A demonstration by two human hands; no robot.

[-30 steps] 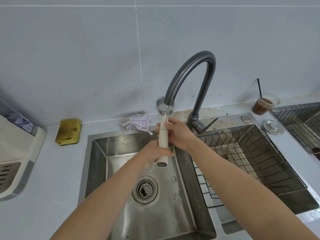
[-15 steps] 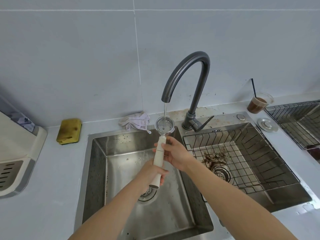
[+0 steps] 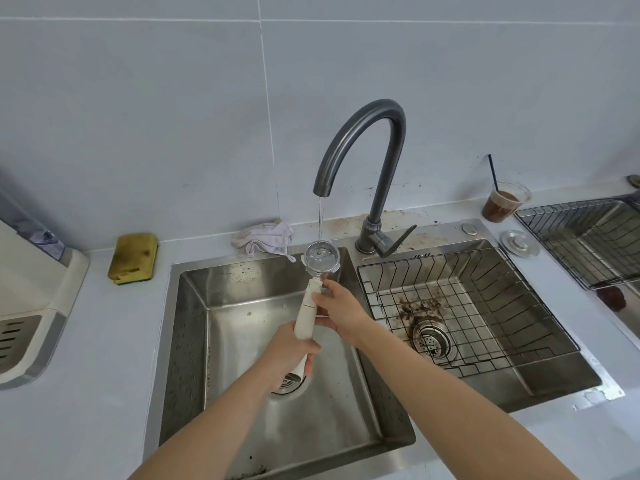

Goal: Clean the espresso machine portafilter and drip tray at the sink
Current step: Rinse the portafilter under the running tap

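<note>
The portafilter [image 3: 320, 259] has a round metal basket and a long cream handle, and it hangs over the left sink basin [image 3: 242, 327]. A thin stream of water runs from the dark grey faucet [image 3: 360, 133] into its basket. My left hand [image 3: 292, 351] grips the lower end of the handle. My right hand [image 3: 341, 308] holds the handle's upper part just below the basket. No drip tray is in view.
A wire basket [image 3: 460, 306] with coffee grounds sits in the right basin. A yellow sponge [image 3: 133, 258] and a crumpled cloth [image 3: 265, 237] lie behind the sink. An iced coffee cup [image 3: 504, 202] and a drain stopper [image 3: 519, 242] stand at the right; a white appliance [image 3: 31, 299] at left.
The portafilter has dropped from beside the spout to below it, so water now falls into the basket. Both hands moved down and toward me along the handle.
</note>
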